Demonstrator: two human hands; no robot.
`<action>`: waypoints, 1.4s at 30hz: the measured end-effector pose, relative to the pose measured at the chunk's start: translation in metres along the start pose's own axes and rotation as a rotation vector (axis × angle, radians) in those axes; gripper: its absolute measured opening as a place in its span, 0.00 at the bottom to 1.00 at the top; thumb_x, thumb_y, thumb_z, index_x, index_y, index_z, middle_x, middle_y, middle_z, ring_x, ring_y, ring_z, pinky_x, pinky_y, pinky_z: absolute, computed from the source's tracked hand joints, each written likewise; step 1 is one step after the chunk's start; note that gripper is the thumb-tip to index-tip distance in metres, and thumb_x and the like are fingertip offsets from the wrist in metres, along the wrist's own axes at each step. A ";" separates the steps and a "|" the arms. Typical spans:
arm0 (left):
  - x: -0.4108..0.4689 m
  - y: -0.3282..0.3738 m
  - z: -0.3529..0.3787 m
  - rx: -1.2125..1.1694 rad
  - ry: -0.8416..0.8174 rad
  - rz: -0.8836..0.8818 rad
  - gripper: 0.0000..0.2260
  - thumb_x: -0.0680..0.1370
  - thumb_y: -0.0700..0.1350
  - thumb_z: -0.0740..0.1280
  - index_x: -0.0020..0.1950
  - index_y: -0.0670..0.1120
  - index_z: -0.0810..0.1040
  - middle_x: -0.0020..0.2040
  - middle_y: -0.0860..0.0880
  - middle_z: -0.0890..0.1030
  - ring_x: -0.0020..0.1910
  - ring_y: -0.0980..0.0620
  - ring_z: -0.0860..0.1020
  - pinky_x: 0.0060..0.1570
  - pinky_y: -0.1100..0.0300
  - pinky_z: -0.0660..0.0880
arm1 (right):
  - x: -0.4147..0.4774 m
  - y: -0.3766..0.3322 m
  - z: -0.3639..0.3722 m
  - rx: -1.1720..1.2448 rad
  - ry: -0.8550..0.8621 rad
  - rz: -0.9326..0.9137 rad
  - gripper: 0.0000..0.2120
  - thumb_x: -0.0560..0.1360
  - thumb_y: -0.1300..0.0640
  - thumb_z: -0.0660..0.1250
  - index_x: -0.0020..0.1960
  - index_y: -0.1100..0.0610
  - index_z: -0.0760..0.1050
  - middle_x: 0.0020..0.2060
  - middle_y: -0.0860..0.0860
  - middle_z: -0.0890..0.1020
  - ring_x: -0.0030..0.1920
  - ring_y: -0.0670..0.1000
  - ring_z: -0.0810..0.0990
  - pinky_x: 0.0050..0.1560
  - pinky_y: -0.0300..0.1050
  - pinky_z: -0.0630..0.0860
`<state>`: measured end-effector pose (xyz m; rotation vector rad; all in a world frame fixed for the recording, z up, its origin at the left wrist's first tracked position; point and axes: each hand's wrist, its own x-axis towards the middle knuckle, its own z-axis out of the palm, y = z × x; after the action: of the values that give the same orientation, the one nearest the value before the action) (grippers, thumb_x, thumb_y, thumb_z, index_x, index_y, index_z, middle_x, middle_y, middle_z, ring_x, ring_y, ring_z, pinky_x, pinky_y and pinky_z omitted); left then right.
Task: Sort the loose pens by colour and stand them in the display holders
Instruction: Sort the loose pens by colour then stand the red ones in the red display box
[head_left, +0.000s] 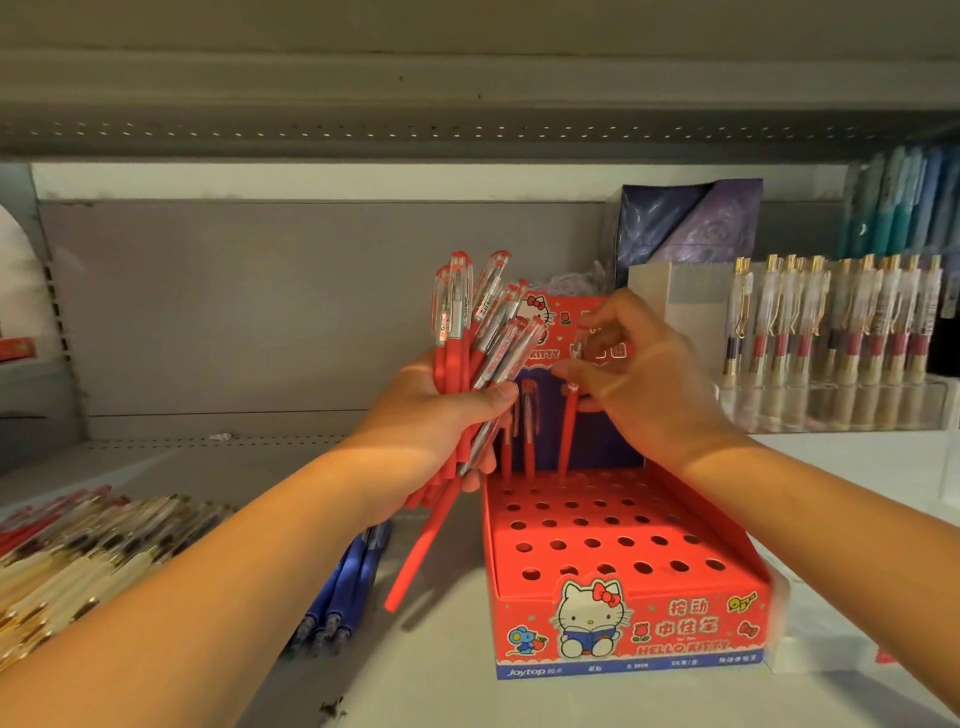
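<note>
- left hand (447, 410) frame centre: fist round bunch of red pens (470, 332), caps fanning above it
- right hand (639, 374): fingertips pinch top of single red pen (568, 431), tip down in back row of red holder (613, 540)

Red pen bundle (470, 353): red barrels, clear caps up, fanned out, gripped in left hand (436, 410); one barrel hangs lower than the rest.
Single red pen (568, 431): near upright, slight tilt, tip at back-row hole of red holder (597, 540), top pinched by right hand (639, 374).
Two standing red pens (528, 447): back row, just left of single pen.
Red holder: cardboard, perforated top, cartoon-cat front panel.
Blue pens (348, 587): lying flat, left of holder.
Cream-gold pen pile (78, 551): loose, far left.
</note>
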<state>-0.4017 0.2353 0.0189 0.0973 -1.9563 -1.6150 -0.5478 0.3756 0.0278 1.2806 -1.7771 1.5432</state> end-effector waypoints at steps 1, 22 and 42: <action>0.000 0.000 0.000 -0.001 0.003 0.000 0.04 0.76 0.42 0.72 0.48 0.47 0.77 0.37 0.43 0.83 0.25 0.46 0.77 0.24 0.58 0.73 | 0.001 -0.001 0.000 -0.008 -0.004 -0.007 0.15 0.72 0.59 0.75 0.46 0.42 0.73 0.37 0.47 0.79 0.36 0.54 0.83 0.36 0.57 0.82; 0.001 0.002 0.001 -0.001 -0.033 0.005 0.05 0.76 0.43 0.73 0.48 0.46 0.77 0.37 0.45 0.84 0.25 0.47 0.78 0.24 0.58 0.74 | -0.001 -0.002 0.001 -0.029 -0.029 -0.010 0.15 0.75 0.63 0.71 0.46 0.43 0.73 0.39 0.46 0.77 0.37 0.53 0.83 0.33 0.50 0.83; 0.001 0.002 0.001 0.053 -0.086 0.032 0.03 0.78 0.43 0.70 0.49 0.46 0.77 0.29 0.41 0.80 0.25 0.44 0.77 0.24 0.59 0.73 | -0.008 -0.036 0.005 0.588 -0.221 0.354 0.23 0.64 0.53 0.74 0.57 0.56 0.77 0.40 0.53 0.85 0.40 0.52 0.84 0.34 0.44 0.80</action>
<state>-0.4022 0.2358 0.0216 0.0180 -2.0558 -1.5704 -0.5123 0.3757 0.0378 1.4975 -1.8239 2.3271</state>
